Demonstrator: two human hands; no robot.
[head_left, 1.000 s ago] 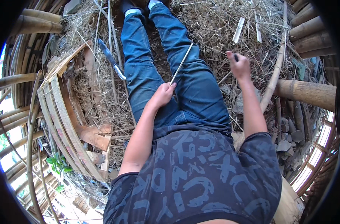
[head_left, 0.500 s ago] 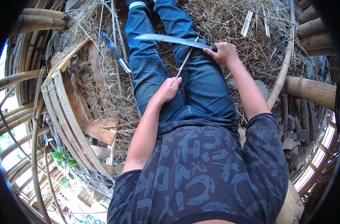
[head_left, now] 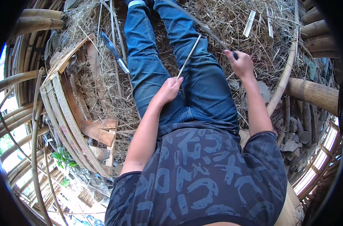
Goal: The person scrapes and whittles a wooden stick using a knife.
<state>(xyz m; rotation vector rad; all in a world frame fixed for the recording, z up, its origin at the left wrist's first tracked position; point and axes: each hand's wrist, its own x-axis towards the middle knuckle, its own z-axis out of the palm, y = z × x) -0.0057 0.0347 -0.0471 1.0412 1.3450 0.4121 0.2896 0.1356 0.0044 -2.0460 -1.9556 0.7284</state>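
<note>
In my left hand (head_left: 170, 90), closed low over my lap, is the near end of a thin bamboo stick (head_left: 189, 56). Its far end points up and away, across my right thigh. My right hand (head_left: 240, 64) grips the dark handle of a long-bladed knife (head_left: 203, 26), right of my right knee. The blade slants up to the left over my lower legs, apart from the stick, and its tip runs to the top edge of the picture. My legs in blue jeans (head_left: 149, 75) stretch out ahead on the ground.
Left of my legs, a second blade-like tool (head_left: 114, 51) lies on dry straw (head_left: 103, 84). A slatted wooden crate (head_left: 66, 116) leans at the left. Pale split strips (head_left: 249, 23) lie ahead on the right; a long pole (head_left: 290, 60) and thick bamboo (head_left: 316, 94) are beyond my right arm.
The knife has come away from the stick, and its blade has swung from lying across it to slanting up and left. My right hand has shifted right and slightly nearer; my left stays put.
</note>
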